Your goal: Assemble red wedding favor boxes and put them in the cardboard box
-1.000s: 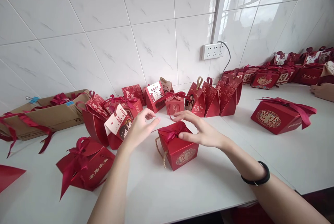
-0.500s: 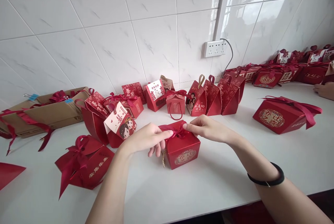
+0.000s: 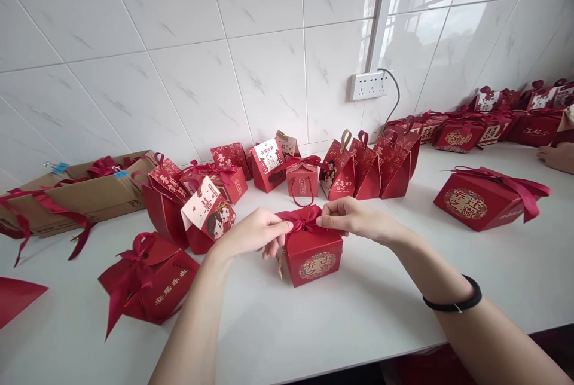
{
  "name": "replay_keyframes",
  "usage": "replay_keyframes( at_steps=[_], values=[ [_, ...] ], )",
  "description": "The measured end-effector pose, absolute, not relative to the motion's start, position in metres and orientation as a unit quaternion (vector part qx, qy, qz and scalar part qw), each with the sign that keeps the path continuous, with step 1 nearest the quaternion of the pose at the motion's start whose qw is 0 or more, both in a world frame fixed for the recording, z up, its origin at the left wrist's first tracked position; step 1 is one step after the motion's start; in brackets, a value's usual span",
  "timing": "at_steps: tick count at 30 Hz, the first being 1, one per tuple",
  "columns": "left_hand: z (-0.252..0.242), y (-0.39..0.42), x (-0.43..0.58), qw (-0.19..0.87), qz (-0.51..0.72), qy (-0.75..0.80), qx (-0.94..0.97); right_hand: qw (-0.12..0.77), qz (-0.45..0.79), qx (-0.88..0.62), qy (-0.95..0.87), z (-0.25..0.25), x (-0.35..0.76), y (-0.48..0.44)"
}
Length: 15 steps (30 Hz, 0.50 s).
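Observation:
A red gift box [image 3: 314, 256] with a gold round emblem stands upright on the white table in front of me. Across its top runs a dark red ribbon [image 3: 307, 222], tied in a bow. My left hand [image 3: 262, 231] pinches the bow's left side between thumb and finger, its other fingers curled by the box's left edge. On the bow's right side, my right hand [image 3: 347, 217] has thumb and forefinger closed on the ribbon. A twisted gold cord [image 3: 280, 266] hangs at the box's left side.
At left, a cardboard box [image 3: 103, 201] holds ribbons, some draped over its front. Ribboned red boxes lie near my left forearm [image 3: 155, 280] and at right [image 3: 482, 199]. Several gift boxes line the tiled wall, under a power strip [image 3: 368, 85]. Another person's hand [image 3: 558, 156] shows far right.
Both hands stay at the bow and have shifted slightly. The bow's loops look fuller and more spread, and the right fingers sit a little lower on the ribbon.

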<state>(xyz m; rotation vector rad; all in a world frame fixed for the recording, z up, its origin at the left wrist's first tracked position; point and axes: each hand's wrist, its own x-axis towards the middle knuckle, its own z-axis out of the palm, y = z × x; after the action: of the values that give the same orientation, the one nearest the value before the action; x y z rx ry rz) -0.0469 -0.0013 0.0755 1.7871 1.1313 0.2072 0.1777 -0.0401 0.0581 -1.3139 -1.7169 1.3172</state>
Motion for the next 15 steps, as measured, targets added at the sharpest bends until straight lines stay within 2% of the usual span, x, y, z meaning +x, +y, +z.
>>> replay_keyframes(
  at_steps=[7,15],
  values=[
    [0.077,-0.002,-0.048,0.490,0.072,0.454,0.741,0.327,0.587,-0.443,-0.593,0.048,0.181,-0.031],
    [0.076,0.000,-0.049,0.510,0.075,0.430,0.741,0.326,0.633,-0.422,-0.562,0.046,0.187,-0.029]
  ],
)
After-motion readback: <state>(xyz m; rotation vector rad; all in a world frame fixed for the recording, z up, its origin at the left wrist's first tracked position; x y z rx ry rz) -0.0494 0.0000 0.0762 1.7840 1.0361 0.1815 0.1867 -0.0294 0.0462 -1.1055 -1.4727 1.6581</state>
